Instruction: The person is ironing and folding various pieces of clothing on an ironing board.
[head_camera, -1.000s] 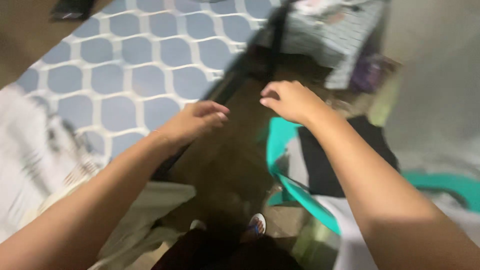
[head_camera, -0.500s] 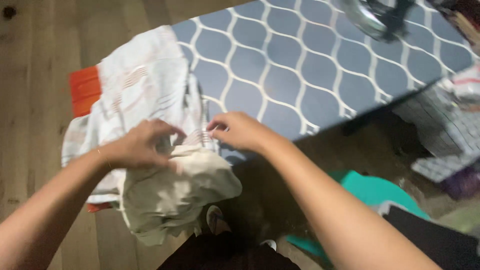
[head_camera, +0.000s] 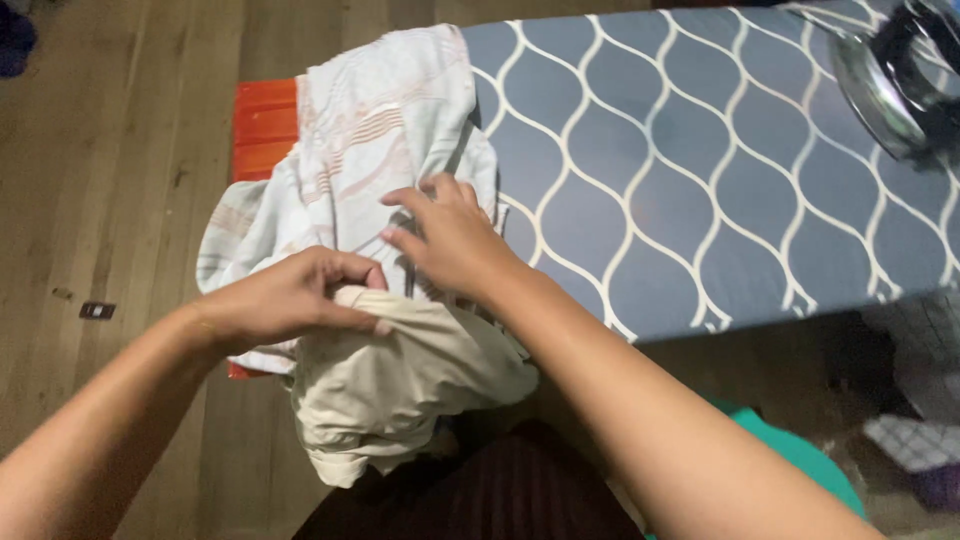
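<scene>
Two garments at the narrow end of one grey ironing board with white lattice cover (head_camera: 700, 180). Left hand (head_camera: 290, 300) is clamped on one cream cloth (head_camera: 400, 385) hanging off the edge. Right hand (head_camera: 445, 235), fingers spread, presses one white striped fabric (head_camera: 380, 120). One iron (head_camera: 895, 85), apparently, sits far right.

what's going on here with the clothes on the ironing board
A person stands at an ironing board with a grey-blue cover patterned in white lines. The left hand grips a bunched cream garment that hangs off the near edge of the board. The right hand rests with spread fingers on a white cloth with faint orange stripes, which is draped over the board's end. An iron sits at the far right of the board. The floor is wood.
</scene>
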